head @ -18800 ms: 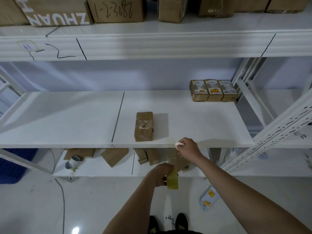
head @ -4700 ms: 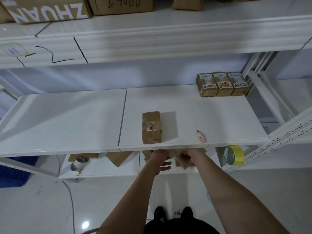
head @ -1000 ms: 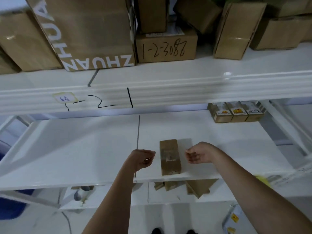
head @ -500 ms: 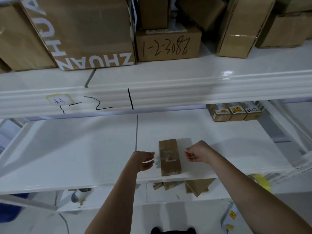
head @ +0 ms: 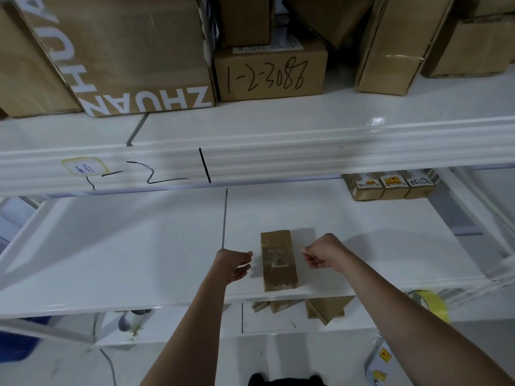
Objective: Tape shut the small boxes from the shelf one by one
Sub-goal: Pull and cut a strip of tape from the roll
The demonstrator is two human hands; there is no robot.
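A small brown cardboard box [head: 278,260] with a scuffed tape patch on top lies lengthwise near the front edge of the white middle shelf [head: 139,246]. My left hand [head: 234,264] hovers just left of the box with relaxed fingers pointing at it, not touching. My right hand [head: 323,253] is to the right of the box with its fingers curled in; nothing shows in it. Three more small labelled boxes [head: 393,185] stand in a row at the shelf's back right. A yellow tape roll [head: 430,303] hangs at the rack's right side, below my right forearm.
Large cartons [head: 133,51] crowd the upper shelf. The lower shelf holds cardboard pieces [head: 326,307] and a grey roll [head: 131,321]. A blue bin [head: 16,344] sits on the floor at left, a labelled packet [head: 381,360] at right.
Both hands have come up from below the shelf edge to either side of the box. In the last second my left fingers opened slightly toward the box; the right hand stayed curled.
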